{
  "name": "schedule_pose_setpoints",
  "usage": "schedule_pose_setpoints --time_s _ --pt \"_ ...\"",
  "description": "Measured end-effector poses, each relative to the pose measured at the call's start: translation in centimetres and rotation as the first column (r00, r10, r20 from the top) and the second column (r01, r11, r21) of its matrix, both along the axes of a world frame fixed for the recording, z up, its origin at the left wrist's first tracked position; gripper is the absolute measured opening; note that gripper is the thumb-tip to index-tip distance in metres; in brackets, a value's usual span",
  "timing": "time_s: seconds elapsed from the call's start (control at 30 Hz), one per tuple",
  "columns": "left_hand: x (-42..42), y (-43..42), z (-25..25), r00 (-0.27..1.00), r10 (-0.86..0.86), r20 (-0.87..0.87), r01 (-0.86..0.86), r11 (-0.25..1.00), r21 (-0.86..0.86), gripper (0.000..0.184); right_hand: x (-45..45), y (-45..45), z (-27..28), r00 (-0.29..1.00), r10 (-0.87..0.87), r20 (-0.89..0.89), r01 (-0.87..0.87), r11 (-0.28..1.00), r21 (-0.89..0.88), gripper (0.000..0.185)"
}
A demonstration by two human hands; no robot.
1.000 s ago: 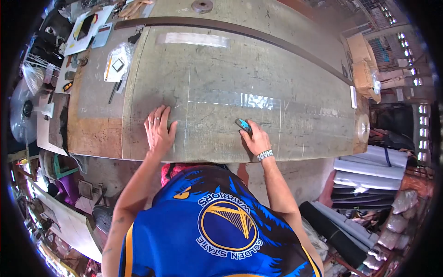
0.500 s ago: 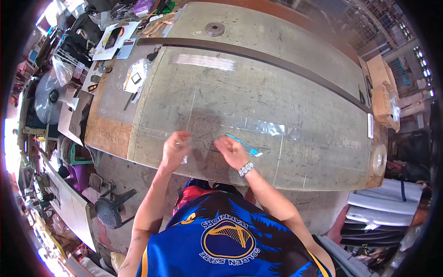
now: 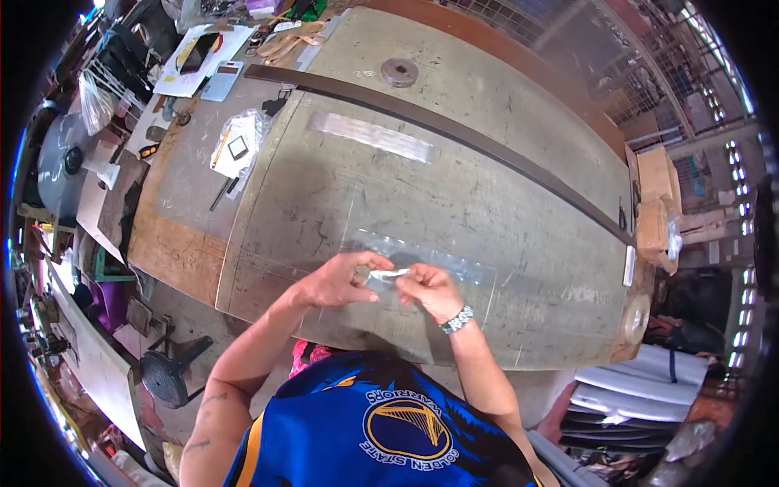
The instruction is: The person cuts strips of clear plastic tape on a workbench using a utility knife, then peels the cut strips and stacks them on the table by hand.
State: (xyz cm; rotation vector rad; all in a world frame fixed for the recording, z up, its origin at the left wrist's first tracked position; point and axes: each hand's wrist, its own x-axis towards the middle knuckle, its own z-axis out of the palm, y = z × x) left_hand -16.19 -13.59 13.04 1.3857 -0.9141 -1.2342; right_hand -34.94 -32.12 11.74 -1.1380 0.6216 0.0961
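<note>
Between my two hands, above the table's near part, is a small crumpled piece of clear plastic (image 3: 388, 275). My left hand (image 3: 345, 280) is at its left end, with the thumb and fingers curved apart around it. The fingers of my right hand (image 3: 428, 290) pinch its right end, and a metal watch band circles that wrist. Just beyond the hands, a clear plastic sheet (image 3: 454, 264) lies flat on the grey table (image 3: 487, 203). The blue cutter seen earlier is not visible; my right hand may hide it.
A long dark metal bar (image 3: 454, 128) crosses the table beyond a pale strip (image 3: 373, 136). A round metal weight (image 3: 399, 72) lies farther back. Bagged papers (image 3: 238, 144) and a calculator (image 3: 222, 81) are at the left, cardboard boxes (image 3: 656, 199) at the right.
My hands have come together from far apart, with the small plastic piece now between them. The blue cutter under my right hand has gone from sight. The camera view has shifted.
</note>
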Motion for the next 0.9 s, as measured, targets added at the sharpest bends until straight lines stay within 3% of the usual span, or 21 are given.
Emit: schedule_pose_setpoints --time_s 0.03,0.13,0.2,0.27,0.43,0.53,0.57,0.67,0.7,0.8,0.9 --pt "1.3 -0.3 -0.7 0.994 -0.011 0.111 0.018 0.997 -0.069 0.052 0.8 -1.0 0.2 0.999 -0.042 -0.004 0.041 0.997 -0.072 0.012" --pt "7.3 -0.5 -1.2 0.991 -0.130 0.038 0.122 0.979 0.162 0.043 3.0 -4.7 0.5 0.989 -0.149 -0.018 0.142 0.969 -0.202 0.012" --pt "11.3 -1.1 -2.5 0.985 -0.050 0.164 0.029 0.992 0.126 0.025 5.0 -7.1 0.8 0.984 -0.178 0.013 0.176 0.950 -0.257 0.013" --pt "15.3 -2.6 -2.0 0.955 0.026 0.296 -0.069 0.988 0.136 0.019 7.8 -8.4 0.9 0.960 -0.282 -0.002 0.264 0.902 -0.340 0.010" --pt "22.9 -9.1 -4.3 0.830 0.294 0.474 -0.399 0.906 0.138 0.020 15.3 -13.3 -3.9 0.938 -0.345 0.023 0.292 0.755 -0.587 0.014" --pt "24.2 -12.3 -7.9 0.329 0.453 0.829 -0.525 0.817 -0.239 0.020 19.3 -15.2 -6.5 0.921 -0.390 0.004 0.272 0.633 -0.725 0.017" --pt "24.5 -12.8 -9.0 0.299 0.463 0.834 -0.521 0.812 -0.264 0.020 20.3 -15.4 -7.1 0.912 -0.409 -0.005 0.259 0.587 -0.767 0.019" --pt "25.1 -13.4 -11.3 0.221 0.498 0.839 -0.517 0.789 -0.332 0.028 22.1 -15.6 -8.4 0.897 -0.429 -0.107 0.153 0.527 -0.836 0.018" --pt "25.1 -13.4 -11.4 0.200 0.514 0.834 -0.523 0.776 -0.353 0.035 22.5 -15.7 -9.2 0.885 -0.461 -0.065 0.223 0.542 -0.810 0.023" --pt "24.8 -13.5 -11.2 0.180 0.550 0.815 -0.541 0.748 -0.385 0.058 22.0 -15.8 -9.2 0.892 -0.447 -0.072 0.190 0.515 -0.836 0.026" --pt "25.0 -13.6 -10.7 0.189 0.558 0.808 -0.531 0.750 -0.394 0.072 22.0 -15.6 -8.1 0.896 -0.437 -0.078 0.221 0.590 -0.776 0.031"
